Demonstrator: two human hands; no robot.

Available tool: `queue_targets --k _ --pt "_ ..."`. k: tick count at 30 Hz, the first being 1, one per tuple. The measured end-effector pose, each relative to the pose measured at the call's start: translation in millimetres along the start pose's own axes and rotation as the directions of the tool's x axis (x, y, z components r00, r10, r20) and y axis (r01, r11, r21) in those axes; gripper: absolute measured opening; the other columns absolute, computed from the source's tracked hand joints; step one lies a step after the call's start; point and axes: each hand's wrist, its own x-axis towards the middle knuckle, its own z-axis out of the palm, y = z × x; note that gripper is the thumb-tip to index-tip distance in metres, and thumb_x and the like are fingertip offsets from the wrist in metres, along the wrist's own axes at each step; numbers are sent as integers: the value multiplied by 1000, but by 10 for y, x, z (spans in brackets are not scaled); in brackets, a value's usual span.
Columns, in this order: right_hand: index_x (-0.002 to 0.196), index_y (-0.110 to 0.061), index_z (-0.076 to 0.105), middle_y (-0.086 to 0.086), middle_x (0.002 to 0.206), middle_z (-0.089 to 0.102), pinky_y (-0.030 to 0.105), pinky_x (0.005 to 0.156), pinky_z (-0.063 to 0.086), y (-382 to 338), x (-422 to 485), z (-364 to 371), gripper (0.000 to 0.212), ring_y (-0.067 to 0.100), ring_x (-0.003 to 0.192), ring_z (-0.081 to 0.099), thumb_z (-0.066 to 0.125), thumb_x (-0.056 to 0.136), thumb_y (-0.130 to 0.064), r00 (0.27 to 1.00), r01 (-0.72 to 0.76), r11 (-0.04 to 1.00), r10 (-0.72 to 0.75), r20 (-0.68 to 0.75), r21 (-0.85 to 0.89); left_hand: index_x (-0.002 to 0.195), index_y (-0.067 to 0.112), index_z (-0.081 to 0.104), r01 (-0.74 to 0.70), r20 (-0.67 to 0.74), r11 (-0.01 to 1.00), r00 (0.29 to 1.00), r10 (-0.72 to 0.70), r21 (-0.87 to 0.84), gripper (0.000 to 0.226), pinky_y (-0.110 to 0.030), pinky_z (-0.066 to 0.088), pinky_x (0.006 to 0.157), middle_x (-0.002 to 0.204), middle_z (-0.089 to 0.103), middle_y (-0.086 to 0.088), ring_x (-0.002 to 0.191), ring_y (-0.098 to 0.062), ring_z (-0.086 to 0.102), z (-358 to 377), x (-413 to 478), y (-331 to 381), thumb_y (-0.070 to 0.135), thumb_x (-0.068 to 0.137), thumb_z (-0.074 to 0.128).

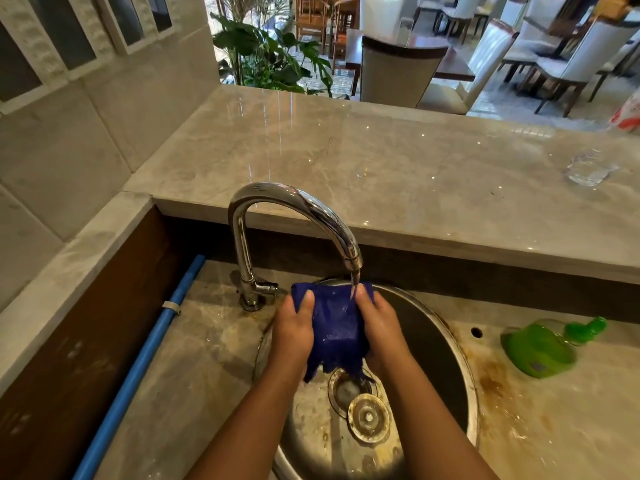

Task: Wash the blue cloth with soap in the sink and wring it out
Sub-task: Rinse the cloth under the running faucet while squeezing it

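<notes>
Steel sink (446,368) fills the frame's lower centre, its tap (294,206) running onto a blue cloth (337,327) clutched between left hand (294,332) and right hand (379,327); green soap bottle (543,346) lies at right.

Viewpoint: head-worn, above the sink (450,358)
Facing: forward and down, past the sink toward the raised counter (381,174)
Nearness: close over the sink, forearms entering from the bottom edge
Shared views: single view only

Glossy chrome faucet (294,216), dull stained steel sink (446,358), polished marble counter (381,161), wet blue cloth (336,323).
</notes>
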Motion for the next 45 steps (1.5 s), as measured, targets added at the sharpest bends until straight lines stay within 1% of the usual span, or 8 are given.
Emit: queue_targets --k 8,15,21,25,31,34,39,45 --pt "122 -18 59 13 119 69 51 81 59 219 27 24 27 34 106 68 58 98 -30 969 -238 875 245 38 423 107 18 65 -62 135 998 989 59 14 15 -55 58 89 101 74 -7 94 -28 71 62 -8 89 29 97 62" --pt "103 -20 63 7 93 72 41 76 61 -49 -269 137 12 25 81 70 55 100 -29 979 192 981 -192 -67 -7 103 21 64 78 -28 991 996 -81 -105 27 -48 59 83 102 74 -12 92 -30 71 112 53 -84 41 103 47" --pt "91 -29 60 -9 75 65 17 62 48 213 -234 366 9 1 70 61 57 98 -34 866 404 735 -499 -32 -545 112 4 65 180 62 948 984 -169 -261 48 -37 54 72 93 72 -17 80 -28 70 210 0 -152 48 100 48" --pt "86 -15 57 1 75 63 21 57 44 251 102 189 22 8 62 54 52 102 -29 923 251 829 -361 -134 -500 122 8 66 336 285 869 928 -240 -364 43 -43 55 86 110 75 -18 102 -33 72 124 -78 -185 41 98 53" --pt "93 -10 61 8 82 65 32 64 50 186 188 88 22 19 70 59 52 102 -28 981 88 985 -112 -160 -150 116 18 61 120 180 948 981 -68 -293 24 -53 58 86 101 75 -11 94 -32 73 107 24 -36 31 95 61" --pt "100 -21 63 0 91 70 33 73 58 53 -75 130 11 19 79 68 56 100 -29 964 234 966 -245 -102 -105 106 22 62 125 64 963 992 -113 -241 22 -55 55 94 105 72 -12 100 -33 69 152 131 56 41 101 52" --pt "99 -24 61 -8 81 67 19 66 52 88 -240 319 4 5 75 63 58 97 -26 820 499 710 -573 6 -496 110 5 64 191 133 949 978 -162 -250 42 -40 53 77 86 70 -12 77 -25 69 300 126 -34 44 101 49" --pt "89 -12 60 8 85 66 38 72 53 236 271 -9 22 25 81 65 52 100 -29 958 83 921 -179 -223 -382 117 18 64 296 339 910 921 -191 -291 19 -46 60 82 105 76 -13 97 -29 74 254 -53 -90 20 98 60"
